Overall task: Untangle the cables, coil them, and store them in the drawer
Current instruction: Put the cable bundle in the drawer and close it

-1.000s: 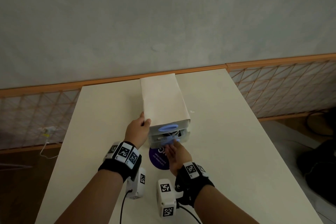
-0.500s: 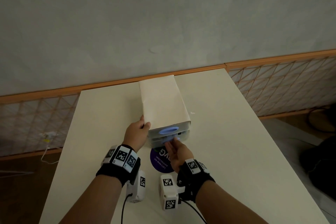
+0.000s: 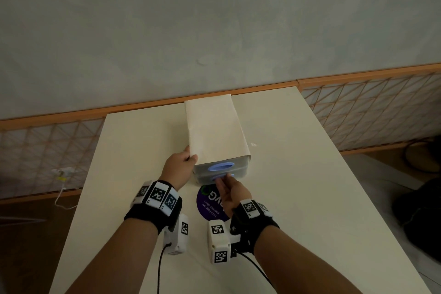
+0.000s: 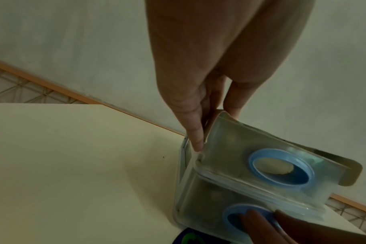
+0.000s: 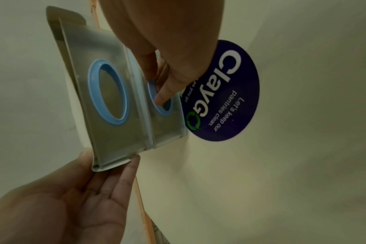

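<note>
A small two-drawer box point(image 3: 214, 131) wrapped in cream paper stands on the table, its translucent fronts facing me. Each front carries a blue oval ring handle. Both the upper drawer point(image 4: 230, 148) and the lower drawer point(image 4: 201, 209) sit flush with the box. My left hand point(image 3: 191, 155) holds the box's front left corner, thumb on top and fingers point(image 4: 195, 132) down its side. My right hand point(image 3: 223, 180) presses straight fingertips point(image 5: 163, 97) against the lower drawer's ring point(image 5: 164, 113). No cable shows in any view.
A round purple sticker point(image 3: 210, 205) lies flat on the cream table point(image 3: 298, 186) just in front of the box. An orange rail with mesh runs behind and beside the table. A white cord point(image 3: 62, 196) hangs off the left. Dark objects sit on the floor at right.
The lower drawer, open a second ago with cable showing inside, has slid in flush. My right hand followed it forward; my left hand kept its hold on the corner.
</note>
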The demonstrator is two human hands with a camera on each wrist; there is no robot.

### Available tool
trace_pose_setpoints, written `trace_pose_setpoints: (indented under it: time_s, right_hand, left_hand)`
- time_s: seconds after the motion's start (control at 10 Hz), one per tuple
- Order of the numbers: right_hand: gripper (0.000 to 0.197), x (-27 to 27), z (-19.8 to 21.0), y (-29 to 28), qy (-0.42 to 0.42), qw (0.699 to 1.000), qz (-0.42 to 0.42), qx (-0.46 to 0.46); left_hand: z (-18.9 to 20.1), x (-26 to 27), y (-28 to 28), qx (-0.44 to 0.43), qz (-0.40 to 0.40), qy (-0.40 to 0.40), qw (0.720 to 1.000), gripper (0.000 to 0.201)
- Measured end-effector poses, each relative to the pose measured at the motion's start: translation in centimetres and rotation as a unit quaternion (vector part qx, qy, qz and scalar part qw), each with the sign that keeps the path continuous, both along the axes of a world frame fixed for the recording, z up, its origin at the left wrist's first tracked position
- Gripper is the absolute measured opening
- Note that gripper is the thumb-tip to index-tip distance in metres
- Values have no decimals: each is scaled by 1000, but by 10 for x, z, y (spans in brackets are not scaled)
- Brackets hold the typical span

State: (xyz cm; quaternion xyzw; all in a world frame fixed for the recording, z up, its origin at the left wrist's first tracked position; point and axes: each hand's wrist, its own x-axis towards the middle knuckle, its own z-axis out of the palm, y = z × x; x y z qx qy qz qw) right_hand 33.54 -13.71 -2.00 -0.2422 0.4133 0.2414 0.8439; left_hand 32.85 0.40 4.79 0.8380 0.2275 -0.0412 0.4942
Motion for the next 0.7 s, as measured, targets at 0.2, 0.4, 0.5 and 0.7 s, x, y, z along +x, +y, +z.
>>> trace_pose_setpoints:
  time_s: [0.2, 0.4, 0.5, 0.7]
  right_hand:
    - [28, 0, -1, 2, 2, 1000, -3, -9]
    - [23, -2, 1, 1, -31, 998, 33, -45]
    - [11, 1, 9, -6, -46, 986, 117, -109]
    - [15, -15, 16, -38, -142, 922, 261, -248]
  left_hand:
    - [0, -2, 0, -24, 9, -17, 1000, 29]
    - [-3, -5, 1, -35, 11, -29, 999, 39]
    - [3, -13, -1, -49, -8, -29, 998, 41]
    - [6, -38, 7, -11, -18, 37, 999, 71]
